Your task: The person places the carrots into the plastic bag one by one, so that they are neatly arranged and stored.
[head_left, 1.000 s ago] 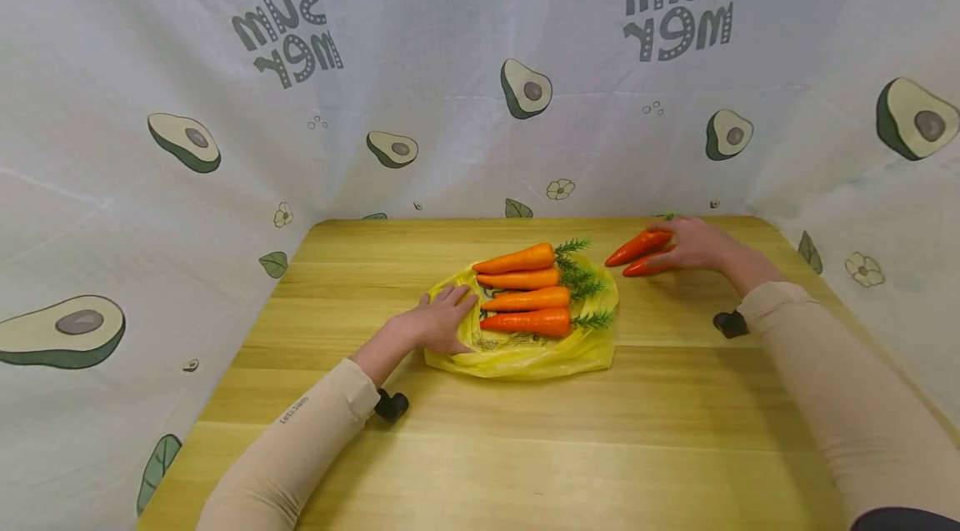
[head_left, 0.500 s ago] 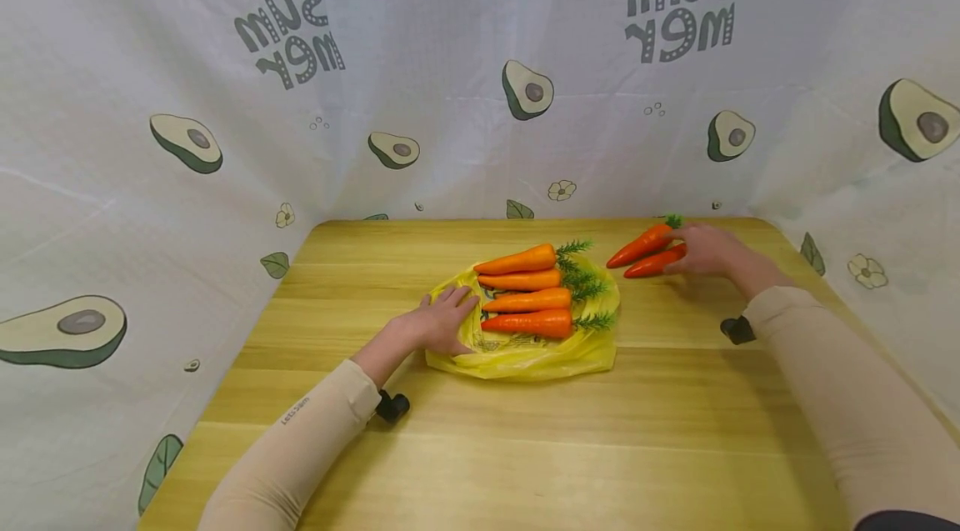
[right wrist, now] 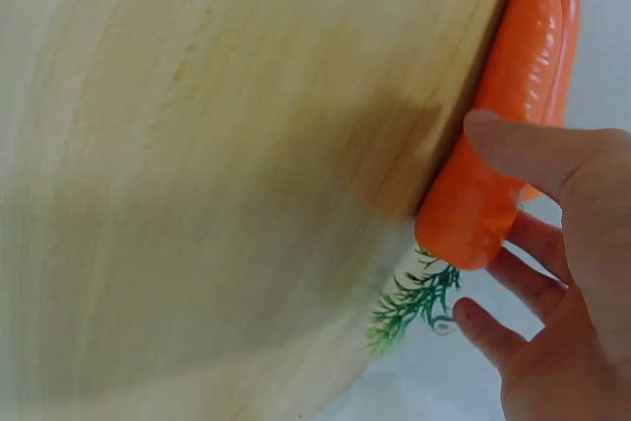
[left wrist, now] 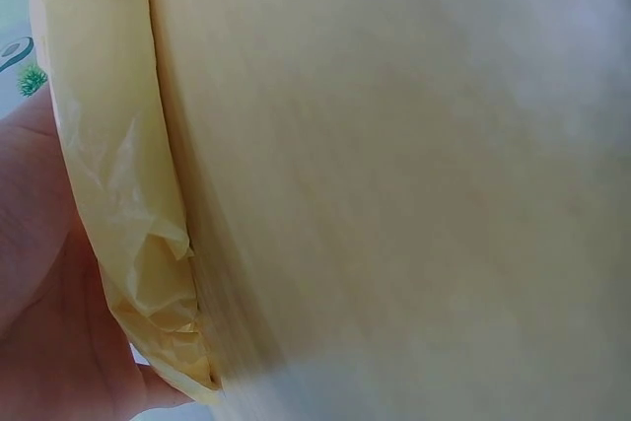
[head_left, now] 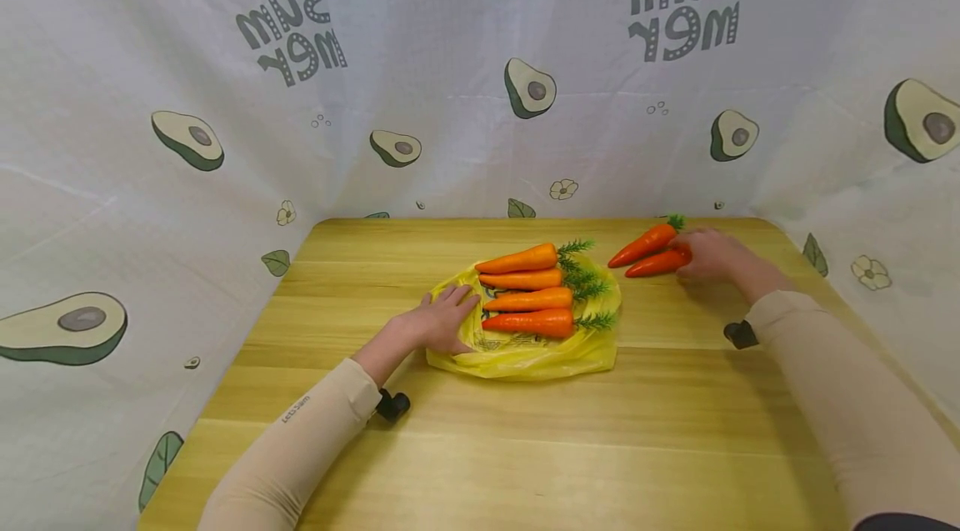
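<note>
In the head view several orange carrots point(head_left: 528, 299) with green tops lie side by side on a spread yellow plastic bag point(head_left: 517, 363). My left hand point(head_left: 444, 320) rests on the bag's left edge with fingers spread. Its palm lies along the bag's crumpled rim point(left wrist: 118, 165) in the left wrist view. Two redder carrots lie to the right: a farther one point(head_left: 643, 246) and a nearer one point(head_left: 657, 263). At the thick end of the nearer carrot point(right wrist: 503, 105), my right hand point(head_left: 708, 254) pinches it between thumb and fingers. The head view hides its leafy top behind the hand.
The wooden table point(head_left: 525, 439) ends at the back against a white cloth point(head_left: 442, 47) printed with avocados. Black wrist-worn devices point(head_left: 393, 406) sit below both sleeves.
My right hand has moved slightly right and toward me, off the farther carrot, whose green top now shows, onto the nearer one's thick end. The left hand has stayed on the bag.
</note>
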`<state>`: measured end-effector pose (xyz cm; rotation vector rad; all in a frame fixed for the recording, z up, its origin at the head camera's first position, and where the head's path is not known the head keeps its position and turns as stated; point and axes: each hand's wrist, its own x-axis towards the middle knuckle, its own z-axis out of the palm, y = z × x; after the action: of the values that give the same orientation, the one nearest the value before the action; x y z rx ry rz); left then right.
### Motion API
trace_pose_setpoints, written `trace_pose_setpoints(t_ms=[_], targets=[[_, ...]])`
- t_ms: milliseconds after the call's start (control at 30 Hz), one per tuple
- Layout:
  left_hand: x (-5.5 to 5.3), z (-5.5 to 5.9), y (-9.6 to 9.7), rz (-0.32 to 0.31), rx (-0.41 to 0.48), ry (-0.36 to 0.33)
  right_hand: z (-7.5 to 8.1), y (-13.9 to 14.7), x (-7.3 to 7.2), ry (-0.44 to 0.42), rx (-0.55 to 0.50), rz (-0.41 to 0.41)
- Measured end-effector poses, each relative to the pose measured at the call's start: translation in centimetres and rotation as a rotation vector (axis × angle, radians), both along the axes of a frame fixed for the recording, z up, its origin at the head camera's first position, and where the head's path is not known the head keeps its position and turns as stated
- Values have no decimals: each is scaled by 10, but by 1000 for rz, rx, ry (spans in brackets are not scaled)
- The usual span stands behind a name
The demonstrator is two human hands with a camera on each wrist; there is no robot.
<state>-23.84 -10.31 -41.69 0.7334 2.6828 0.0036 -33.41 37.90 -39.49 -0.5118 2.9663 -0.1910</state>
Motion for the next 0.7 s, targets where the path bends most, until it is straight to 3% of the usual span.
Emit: trace_pose_setpoints(t_ms=[433,700], targets=[[-1,1,1,8,4,-9,-3,3,0,108,64,59],[0,1,0,11,5,-6,0,-1,5,64,98,34]])
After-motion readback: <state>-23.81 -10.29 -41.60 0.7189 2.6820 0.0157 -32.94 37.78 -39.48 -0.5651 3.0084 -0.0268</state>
